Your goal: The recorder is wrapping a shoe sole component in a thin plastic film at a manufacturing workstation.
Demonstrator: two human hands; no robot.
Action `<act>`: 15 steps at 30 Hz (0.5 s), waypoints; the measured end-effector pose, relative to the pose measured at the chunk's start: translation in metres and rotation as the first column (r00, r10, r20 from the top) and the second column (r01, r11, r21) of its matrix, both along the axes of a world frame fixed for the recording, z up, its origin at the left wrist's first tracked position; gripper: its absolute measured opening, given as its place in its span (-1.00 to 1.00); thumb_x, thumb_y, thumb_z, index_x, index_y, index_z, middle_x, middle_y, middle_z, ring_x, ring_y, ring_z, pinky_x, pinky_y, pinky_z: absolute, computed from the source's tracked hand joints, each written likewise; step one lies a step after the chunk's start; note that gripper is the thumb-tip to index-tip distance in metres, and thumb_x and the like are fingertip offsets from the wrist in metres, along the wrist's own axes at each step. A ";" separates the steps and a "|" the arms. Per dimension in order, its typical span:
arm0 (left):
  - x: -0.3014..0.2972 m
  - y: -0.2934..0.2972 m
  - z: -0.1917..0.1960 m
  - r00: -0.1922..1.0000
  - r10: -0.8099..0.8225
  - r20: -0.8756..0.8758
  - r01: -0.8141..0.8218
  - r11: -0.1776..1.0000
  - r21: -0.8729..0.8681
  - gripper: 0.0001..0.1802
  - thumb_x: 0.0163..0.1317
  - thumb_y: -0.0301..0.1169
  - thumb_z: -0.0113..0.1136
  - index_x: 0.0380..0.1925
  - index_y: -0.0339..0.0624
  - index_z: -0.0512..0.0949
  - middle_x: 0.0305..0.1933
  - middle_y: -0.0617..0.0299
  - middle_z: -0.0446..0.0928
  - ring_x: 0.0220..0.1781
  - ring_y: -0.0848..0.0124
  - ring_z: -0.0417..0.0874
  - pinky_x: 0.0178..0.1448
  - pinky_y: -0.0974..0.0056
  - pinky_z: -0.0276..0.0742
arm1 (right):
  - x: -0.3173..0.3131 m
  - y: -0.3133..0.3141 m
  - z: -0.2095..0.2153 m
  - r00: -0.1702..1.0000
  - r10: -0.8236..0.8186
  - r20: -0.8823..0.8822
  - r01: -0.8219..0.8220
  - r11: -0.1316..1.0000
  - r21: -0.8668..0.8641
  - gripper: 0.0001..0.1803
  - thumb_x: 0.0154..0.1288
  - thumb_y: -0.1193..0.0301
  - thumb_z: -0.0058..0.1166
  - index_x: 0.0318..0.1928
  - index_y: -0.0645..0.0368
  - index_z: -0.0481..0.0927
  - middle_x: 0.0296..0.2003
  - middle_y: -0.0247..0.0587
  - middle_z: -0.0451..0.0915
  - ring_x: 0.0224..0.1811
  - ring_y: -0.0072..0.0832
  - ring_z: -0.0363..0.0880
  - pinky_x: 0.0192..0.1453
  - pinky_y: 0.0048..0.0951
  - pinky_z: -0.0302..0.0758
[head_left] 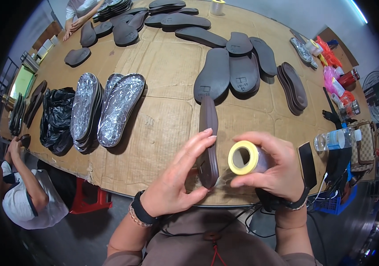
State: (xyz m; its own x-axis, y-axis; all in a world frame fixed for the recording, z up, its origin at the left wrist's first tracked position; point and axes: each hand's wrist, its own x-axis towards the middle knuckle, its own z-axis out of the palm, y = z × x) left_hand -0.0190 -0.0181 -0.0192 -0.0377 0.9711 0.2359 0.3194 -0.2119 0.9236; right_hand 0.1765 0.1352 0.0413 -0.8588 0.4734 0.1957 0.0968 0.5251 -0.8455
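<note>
My left hand [178,177] grips a dark brown shoe sole [208,133] held on edge, its toe pointing away from me over the cardboard-covered table [167,66]. My right hand [271,170] holds a roll of tape with a yellow core [244,157], its open end facing me, right next to the heel of the sole. A thin clear strip seems to run from the roll to the sole's heel. Both wrists wear dark bands.
Stacks of foil-wrapped soles [110,108] and a black plastic bag [56,117] lie at left. Dark soles [231,71] cover the table's middle and far end. A water bottle [335,138], bags and bottles crowd the right edge. One person sits at lower left [25,195], another's hands [72,24] work at the far end.
</note>
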 end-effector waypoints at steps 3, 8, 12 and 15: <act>0.000 0.000 -0.001 0.997 -0.038 -0.064 0.036 0.999 -0.035 0.03 0.09 -0.62 0.39 0.61 -0.13 0.18 0.71 0.00 0.06 0.71 0.03 0.16 0.32 0.10 0.73 | -0.009 0.001 -0.008 0.984 -0.119 -0.133 0.161 0.915 0.371 -0.32 -0.04 0.17 0.68 0.06 0.20 0.67 -0.21 -0.14 0.73 -0.21 -0.14 0.72 -0.08 -0.24 0.59; 0.002 0.000 -0.003 0.999 -0.046 -0.028 0.045 0.999 -0.025 0.03 0.10 -0.63 0.35 0.62 -0.17 0.16 0.70 -0.03 0.07 0.74 0.01 0.10 0.38 0.07 0.69 | -0.017 0.000 -0.012 0.978 -0.134 -0.160 0.192 0.877 0.440 -0.33 -0.02 0.15 0.66 0.06 0.18 0.67 -0.24 -0.15 0.71 -0.24 -0.15 0.70 -0.11 -0.22 0.56; 0.001 0.001 -0.003 0.997 -0.056 -0.046 0.056 0.998 -0.011 0.04 0.11 -0.62 0.34 0.63 -0.21 0.12 0.71 -0.04 0.06 0.75 -0.01 0.06 0.39 0.06 0.68 | -0.021 0.000 -0.015 0.975 -0.126 -0.182 0.200 0.852 0.484 -0.35 -0.01 0.17 0.65 0.06 0.18 0.66 -0.25 -0.15 0.71 -0.24 -0.15 0.70 -0.11 -0.21 0.56; 0.000 -0.001 -0.004 0.996 -0.053 -0.069 0.054 0.999 0.007 0.04 0.11 -0.63 0.34 0.63 -0.22 0.11 0.71 -0.04 0.06 0.76 -0.02 0.04 0.41 0.05 0.67 | -0.024 0.000 -0.017 0.977 -0.115 -0.180 0.190 0.854 0.485 -0.36 0.00 0.19 0.64 0.06 0.18 0.66 -0.26 -0.14 0.71 -0.24 -0.14 0.70 -0.11 -0.20 0.56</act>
